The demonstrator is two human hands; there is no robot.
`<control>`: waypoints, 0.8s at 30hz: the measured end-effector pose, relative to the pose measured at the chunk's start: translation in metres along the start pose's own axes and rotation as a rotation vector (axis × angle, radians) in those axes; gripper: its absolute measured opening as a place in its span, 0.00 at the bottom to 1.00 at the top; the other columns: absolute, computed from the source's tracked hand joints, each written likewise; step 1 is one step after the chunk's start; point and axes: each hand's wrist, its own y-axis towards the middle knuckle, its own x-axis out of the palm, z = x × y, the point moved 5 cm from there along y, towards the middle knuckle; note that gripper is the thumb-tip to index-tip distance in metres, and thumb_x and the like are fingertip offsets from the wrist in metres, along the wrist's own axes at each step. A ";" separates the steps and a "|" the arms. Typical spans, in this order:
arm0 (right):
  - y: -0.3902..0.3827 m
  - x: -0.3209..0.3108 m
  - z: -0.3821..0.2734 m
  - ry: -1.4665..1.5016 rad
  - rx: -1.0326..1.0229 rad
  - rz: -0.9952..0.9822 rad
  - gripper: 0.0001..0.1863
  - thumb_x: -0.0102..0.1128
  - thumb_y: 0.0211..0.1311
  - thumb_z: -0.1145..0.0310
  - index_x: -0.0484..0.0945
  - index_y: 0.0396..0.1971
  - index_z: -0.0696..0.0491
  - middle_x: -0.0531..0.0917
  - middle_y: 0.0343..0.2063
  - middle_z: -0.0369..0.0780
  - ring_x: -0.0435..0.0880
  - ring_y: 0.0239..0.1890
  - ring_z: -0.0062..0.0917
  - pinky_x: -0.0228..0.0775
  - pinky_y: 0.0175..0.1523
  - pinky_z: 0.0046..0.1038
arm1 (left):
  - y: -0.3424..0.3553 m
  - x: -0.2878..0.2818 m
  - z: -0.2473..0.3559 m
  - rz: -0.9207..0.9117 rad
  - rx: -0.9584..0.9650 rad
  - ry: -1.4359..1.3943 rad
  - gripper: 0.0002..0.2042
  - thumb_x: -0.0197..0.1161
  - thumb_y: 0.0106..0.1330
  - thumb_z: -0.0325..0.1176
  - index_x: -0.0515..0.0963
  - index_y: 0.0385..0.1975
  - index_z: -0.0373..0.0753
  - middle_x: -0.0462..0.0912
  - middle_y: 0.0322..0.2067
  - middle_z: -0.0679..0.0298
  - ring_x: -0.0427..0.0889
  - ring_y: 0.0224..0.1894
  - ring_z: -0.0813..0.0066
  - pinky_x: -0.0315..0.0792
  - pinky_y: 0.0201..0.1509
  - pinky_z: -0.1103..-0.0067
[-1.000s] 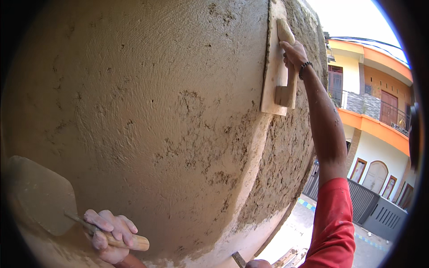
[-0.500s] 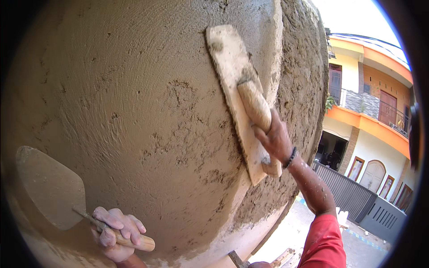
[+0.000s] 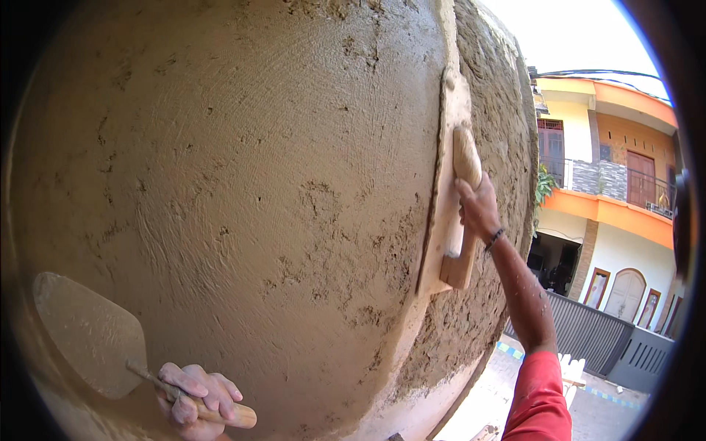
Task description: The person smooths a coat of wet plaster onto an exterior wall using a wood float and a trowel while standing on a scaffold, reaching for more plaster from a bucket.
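At the lower left, my left hand point(image 3: 197, 397) is wrapped round the wooden handle of a trowel point(image 3: 92, 334), whose broad blade points up and left. Its blade is smeared with mortar. My right hand point(image 3: 479, 206), at the end of a stretched arm in a red sleeve, grips the wooden handle of a long plastering float point(image 3: 447, 176). The float stands nearly upright against the mortar-coated wall point(image 3: 243, 206), along the pale strip point(image 3: 401, 342) where smooth mortar meets the rougher band. Pitted patches show in the mortar left of the float.
A rough mortar band point(image 3: 489, 132) runs down the wall's right edge. Beyond it stands an orange and white house point(image 3: 625, 220) with balconies, behind a grey gate point(image 3: 588, 334). A pale wooden piece point(image 3: 571, 375) shows beside my right sleeve. Cables cross the sky.
My right hand has moved the float rightward across the wall, from a slant to nearly upright and turned more edge-on. My left hand still holds the trowel, slightly lower in view.
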 end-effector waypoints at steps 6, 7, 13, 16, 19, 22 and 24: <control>0.145 -0.024 -0.089 -0.046 -0.036 0.089 0.15 0.60 0.59 0.62 0.71 0.28 0.59 0.74 0.15 0.37 0.73 0.12 0.23 0.69 0.16 0.30 | 0.008 -0.020 0.003 0.045 0.003 0.061 0.12 0.59 0.66 0.36 0.63 0.32 0.39 0.69 0.18 0.65 0.72 0.11 0.74 0.77 0.24 0.71; 0.162 -0.029 -0.099 -0.040 -0.026 0.083 0.14 0.59 0.58 0.61 0.70 0.26 0.57 0.72 0.14 0.36 0.72 0.12 0.22 0.67 0.15 0.28 | 0.010 -0.021 0.001 0.054 -0.003 0.061 0.12 0.59 0.66 0.36 0.63 0.31 0.39 0.69 0.18 0.66 0.72 0.11 0.75 0.77 0.23 0.72; 0.170 -0.018 -0.128 -0.059 -0.093 0.052 0.15 0.60 0.59 0.61 0.71 0.25 0.58 0.74 0.14 0.37 0.74 0.13 0.23 0.68 0.16 0.29 | 0.019 -0.019 -0.004 0.063 0.007 0.075 0.12 0.60 0.65 0.36 0.63 0.32 0.38 0.69 0.18 0.66 0.72 0.11 0.75 0.77 0.23 0.72; 0.115 -0.005 -0.100 -0.168 -0.163 0.072 0.15 0.61 0.59 0.63 0.68 0.36 0.58 0.73 0.15 0.36 0.73 0.12 0.21 0.67 0.15 0.27 | 0.019 -0.014 -0.002 0.018 0.016 0.103 0.13 0.60 0.65 0.36 0.63 0.32 0.38 0.69 0.19 0.65 0.72 0.11 0.75 0.77 0.24 0.73; 0.134 -0.028 -0.084 -0.211 -0.178 0.109 0.16 0.61 0.59 0.62 0.69 0.34 0.59 0.73 0.14 0.36 0.73 0.12 0.22 0.67 0.15 0.27 | 0.018 -0.017 -0.004 0.003 0.018 0.050 0.13 0.61 0.64 0.36 0.63 0.32 0.38 0.69 0.20 0.65 0.73 0.12 0.75 0.77 0.24 0.73; 0.178 -0.037 -0.098 -0.090 -0.046 0.083 0.13 0.58 0.61 0.59 0.67 0.31 0.53 0.69 0.14 0.33 0.70 0.11 0.18 0.64 0.13 0.26 | 0.022 -0.014 -0.005 0.036 0.005 0.029 0.14 0.61 0.64 0.36 0.62 0.33 0.38 0.69 0.20 0.65 0.73 0.13 0.74 0.78 0.25 0.72; 0.202 -0.039 -0.117 -0.117 -0.051 0.058 0.15 0.58 0.61 0.59 0.67 0.26 0.53 0.70 0.13 0.34 0.70 0.11 0.18 0.64 0.13 0.26 | 0.023 -0.013 -0.007 0.015 0.007 0.014 0.14 0.62 0.64 0.36 0.62 0.33 0.38 0.69 0.20 0.65 0.73 0.13 0.74 0.78 0.26 0.72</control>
